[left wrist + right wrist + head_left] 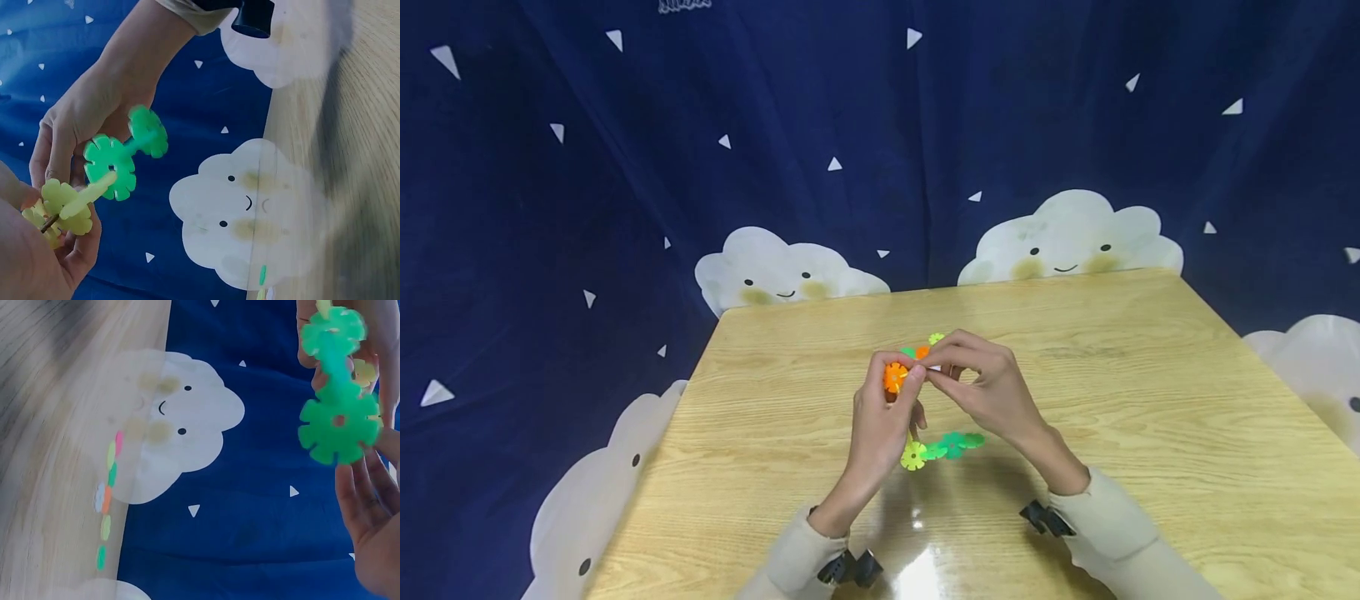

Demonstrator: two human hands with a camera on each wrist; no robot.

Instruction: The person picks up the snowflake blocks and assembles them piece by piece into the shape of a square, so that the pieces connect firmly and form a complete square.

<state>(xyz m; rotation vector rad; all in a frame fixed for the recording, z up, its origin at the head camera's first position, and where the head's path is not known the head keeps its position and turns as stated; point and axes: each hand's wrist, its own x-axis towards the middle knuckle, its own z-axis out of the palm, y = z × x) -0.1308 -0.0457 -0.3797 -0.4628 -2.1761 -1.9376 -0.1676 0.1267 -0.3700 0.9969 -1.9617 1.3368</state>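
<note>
My left hand [880, 421] holds a chain of interlocking plastic flower discs. An orange disc [895, 377] shows between its thumb and forefinger. From that hand the chain hangs down through a yellow disc [913, 456] to green discs [952, 445], above the table. My right hand [996, 387] meets the left fingertips, its thumb and fingers pinching at the top of the chain; what lies between them is mostly hidden. In the left wrist view, yellow discs [76, 206] sit beside the left fingers. The right wrist view shows a large green disc [339, 422] in front of both hands.
Loose flower discs lie in a row on the wooden table [760, 400] beyond the hands, among them a yellow-green disc [936, 338], a pink disc [119, 443] and a white disc [100, 497]. A dark blue curtain [820, 100] with clouds surrounds the table's far edge and sides.
</note>
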